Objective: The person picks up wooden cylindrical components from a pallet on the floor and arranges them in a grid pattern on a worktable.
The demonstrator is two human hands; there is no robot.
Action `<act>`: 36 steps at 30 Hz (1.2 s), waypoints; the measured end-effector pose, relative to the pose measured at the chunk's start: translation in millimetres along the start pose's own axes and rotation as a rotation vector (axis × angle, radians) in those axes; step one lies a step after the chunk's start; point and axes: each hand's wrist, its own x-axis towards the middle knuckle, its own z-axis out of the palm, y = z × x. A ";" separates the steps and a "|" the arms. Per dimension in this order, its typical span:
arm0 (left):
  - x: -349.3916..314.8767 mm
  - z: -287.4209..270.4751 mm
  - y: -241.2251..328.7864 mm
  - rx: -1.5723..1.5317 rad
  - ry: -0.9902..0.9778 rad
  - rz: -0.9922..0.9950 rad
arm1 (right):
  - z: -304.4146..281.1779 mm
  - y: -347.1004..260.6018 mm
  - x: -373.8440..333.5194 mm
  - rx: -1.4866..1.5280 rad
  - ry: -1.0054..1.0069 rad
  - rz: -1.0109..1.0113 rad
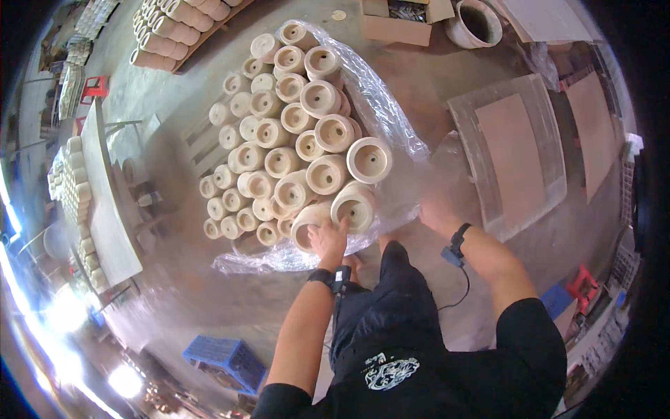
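Observation:
Pale, unglazed clay pots (pixel 281 162) lie on their sides in a big stack, most with round openings toward me and a small hole inside. At the stack's near end, my left hand (pixel 328 237) grips the right rim of a clay pot (pixel 303 225), fingers over its opening and thumb toward the neighbouring pot (pixel 354 211). My right hand (pixel 438 215) is out to the right, apart from the pots and close to clear plastic sheeting (pixel 399 202). Motion blurs its fingers, so their grip is unclear.
Crumpled plastic wrap (pixel 391 115) runs along the stack's right side. Flat boards (pixel 513 150) lie farther right. A long table (pixel 112 202) stands at left beside more stacked pots (pixel 73 181). Behind me is a blue crate (pixel 225 363); a bucket (pixel 474 26) stands at the back.

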 end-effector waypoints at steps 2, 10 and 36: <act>0.6 2.5 -2.5 -0.022 0.018 -0.001 | 0.6 -25.1 8.3 0.134 0.213 -0.084; -2.3 9.5 1.4 -0.068 0.060 -0.024 | -43.4 -71.5 101.7 0.311 0.961 -0.185; -115.7 -6.4 -179.9 -0.325 0.033 -0.133 | -27.4 -90.5 -34.6 0.498 0.028 0.084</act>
